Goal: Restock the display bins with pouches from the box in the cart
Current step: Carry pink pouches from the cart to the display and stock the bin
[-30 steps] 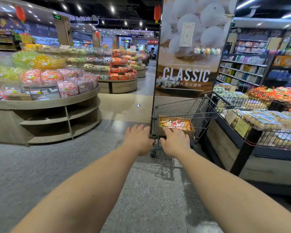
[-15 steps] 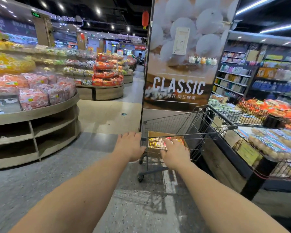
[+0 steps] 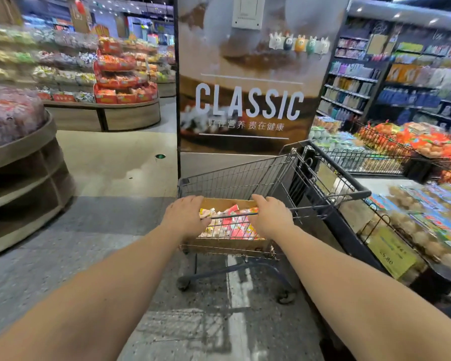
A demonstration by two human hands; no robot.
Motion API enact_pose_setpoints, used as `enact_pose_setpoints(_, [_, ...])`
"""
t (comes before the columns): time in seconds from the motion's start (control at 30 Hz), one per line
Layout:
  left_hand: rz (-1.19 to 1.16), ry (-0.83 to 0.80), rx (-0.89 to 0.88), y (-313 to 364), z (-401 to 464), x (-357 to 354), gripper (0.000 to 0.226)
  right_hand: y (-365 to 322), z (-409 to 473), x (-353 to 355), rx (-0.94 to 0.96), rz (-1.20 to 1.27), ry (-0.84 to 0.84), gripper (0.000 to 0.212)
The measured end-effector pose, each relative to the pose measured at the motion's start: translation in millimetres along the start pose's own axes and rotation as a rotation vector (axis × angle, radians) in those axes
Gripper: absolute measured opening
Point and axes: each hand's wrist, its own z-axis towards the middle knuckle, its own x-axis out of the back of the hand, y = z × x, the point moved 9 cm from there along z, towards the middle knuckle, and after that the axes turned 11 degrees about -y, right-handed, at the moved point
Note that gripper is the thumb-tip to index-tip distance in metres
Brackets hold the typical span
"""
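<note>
The box (image 3: 227, 243) of pouches (image 3: 228, 225) sits low in the middle of the frame, inside the cart (image 3: 271, 183). The left hand (image 3: 185, 217) and the right hand (image 3: 270, 217) are each wrapped round the cart's near bar, holding it tight. I think the job now is to roll the cart to the bins (image 3: 16, 118) at the far left. Push slowly, keep both hands on, and steer away from the big sign (image 3: 248, 100) and the wire rack (image 3: 391, 217) on the right
</note>
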Motion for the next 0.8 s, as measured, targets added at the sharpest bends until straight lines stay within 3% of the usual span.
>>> enact_pose_setpoints(0.17, [-0.093,-0.025,0.061,-19,92,-6,0.067,40,118,6,-0.03,-0.004,-0.08,0.062])
enact_pose_setpoints(0.4, [-0.103,-0.158,0.168,-74,215,-46,0.061,48,258,-49,-0.01,-0.003,-0.245,0.061])
enact_pose_setpoints(0.57, [-0.162,-0.268,0.112,-94,331,-89,0.07,67,353,-87,-0.102,0.066,-0.315,0.059])
enact_pose_setpoints(0.8, [-0.136,-0.497,0.02,-87,433,-162,0.075,90,435,-171,-0.172,0.109,-0.554,0.069])
